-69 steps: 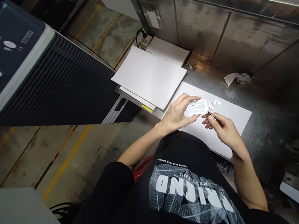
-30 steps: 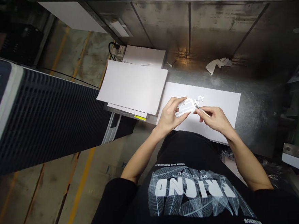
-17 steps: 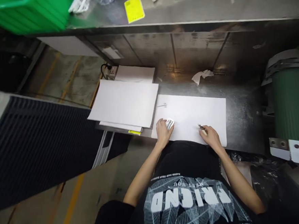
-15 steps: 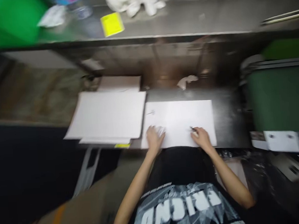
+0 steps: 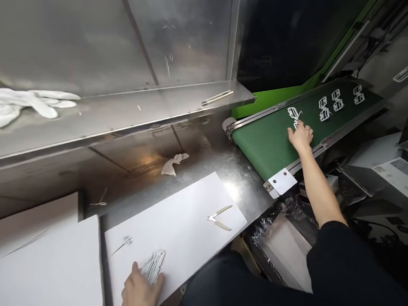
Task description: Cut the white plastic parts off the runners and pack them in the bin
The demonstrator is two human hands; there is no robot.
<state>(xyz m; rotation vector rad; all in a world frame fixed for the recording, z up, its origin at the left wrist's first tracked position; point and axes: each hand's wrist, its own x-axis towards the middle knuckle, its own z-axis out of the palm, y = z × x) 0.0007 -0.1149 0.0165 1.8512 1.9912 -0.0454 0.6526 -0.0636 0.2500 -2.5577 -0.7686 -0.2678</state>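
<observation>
My left hand [image 5: 140, 290] rests low on a white sheet [image 5: 180, 206], its thumb and fingers apart around a small bundle of thin whitish plastic pieces [image 5: 154, 265]. Farther right on that sheet lie cutting nippers [image 5: 219, 218] with beige handles, their jaws spread. Reaching out over a green conveyor belt [image 5: 262, 144], my right hand [image 5: 301, 137] has its fingers apart at the near end of a white plastic moulded frame [image 5: 293, 114]. Whether the fingertips touch the frame is unclear. Several similar white frames [image 5: 324, 109] lie farther along the belt.
A stack of white sheets [image 5: 48, 276] stands at the left. White gloves [image 5: 22, 105] and two thin sticks [image 5: 217, 97] lie on a metal shelf [image 5: 145, 106]. A crumpled scrap [image 5: 174, 164] sits behind the sheet. Below the belt's end is a plastic-lined box [image 5: 283, 245].
The view has swung right toward the belt. My right hand has let go of the nippers on the sheet and stretched out over the belt. My left hand stays by the bundle.
</observation>
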